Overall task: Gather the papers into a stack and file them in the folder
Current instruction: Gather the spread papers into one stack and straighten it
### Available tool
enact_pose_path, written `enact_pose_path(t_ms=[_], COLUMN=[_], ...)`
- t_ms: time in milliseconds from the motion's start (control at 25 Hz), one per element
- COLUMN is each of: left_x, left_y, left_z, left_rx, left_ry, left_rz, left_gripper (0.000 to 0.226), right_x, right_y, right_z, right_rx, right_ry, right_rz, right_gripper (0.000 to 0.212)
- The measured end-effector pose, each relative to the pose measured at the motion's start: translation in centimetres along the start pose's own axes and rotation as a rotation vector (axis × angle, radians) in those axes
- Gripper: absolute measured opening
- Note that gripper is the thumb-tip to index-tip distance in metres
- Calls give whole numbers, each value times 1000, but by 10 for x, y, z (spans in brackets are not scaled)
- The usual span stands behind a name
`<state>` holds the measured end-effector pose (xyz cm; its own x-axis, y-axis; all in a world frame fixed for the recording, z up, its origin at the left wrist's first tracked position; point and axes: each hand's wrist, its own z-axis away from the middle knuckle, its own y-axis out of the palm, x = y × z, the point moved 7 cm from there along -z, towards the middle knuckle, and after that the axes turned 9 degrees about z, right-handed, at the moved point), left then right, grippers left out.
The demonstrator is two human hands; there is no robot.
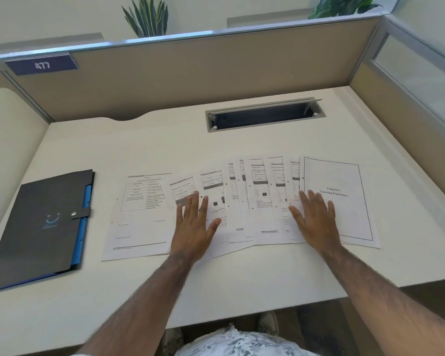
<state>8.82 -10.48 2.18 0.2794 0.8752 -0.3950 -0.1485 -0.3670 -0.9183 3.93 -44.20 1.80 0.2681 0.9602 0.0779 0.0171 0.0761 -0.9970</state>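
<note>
Papers (242,201) are fanned overlapping right of the shut folder (40,224); left hand (194,224) and right hand (315,222), flat, apart, gripping nothing, are pressed on them, likely for sweeping together.

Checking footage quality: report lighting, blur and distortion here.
Head view: soft, even light, faint shadows, no glare; wide-angle bending bows the beige partition panel; small print on the fanned white printed sheets is blurred, both hands fairly sharp.

Left hand (194,227) and right hand (316,222) lie flat on fanned papers (262,201); closed folder (41,224) sits left.
</note>
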Motion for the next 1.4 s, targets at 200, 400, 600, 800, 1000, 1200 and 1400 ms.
enact_pose_path(t_ms=[200,400,600,800,1000,1200,1400], left_x=[-81,-141,-166,-180,-179,-162,-174], left_y=[37,71,87,88,75,83,70], left_z=[-36,-55,-70,-79,-97,-109,-115], left_rx=[136,223,233,197,48,14,93], left_ry=[97,105,4,-11,-245,-570,-503], left_rz=[-7,-5,61,141,778,1140,1195], left_gripper=[76,76,77,79,73,30,26], right_x=[-65,-118,-141,-128,-104,-66,-70], right_y=[-5,4,19,24,32,37,9], right_z=[-12,-18,-22,-31,-39,-39,-56], right_rx=[-1,58,95,58,27,45,-28], right_ry=[99,199,181,123,69,-19,129], right_rz=[103,154,110,66,59,33,-549], right_gripper=[86,75,75,77,80,78,73])
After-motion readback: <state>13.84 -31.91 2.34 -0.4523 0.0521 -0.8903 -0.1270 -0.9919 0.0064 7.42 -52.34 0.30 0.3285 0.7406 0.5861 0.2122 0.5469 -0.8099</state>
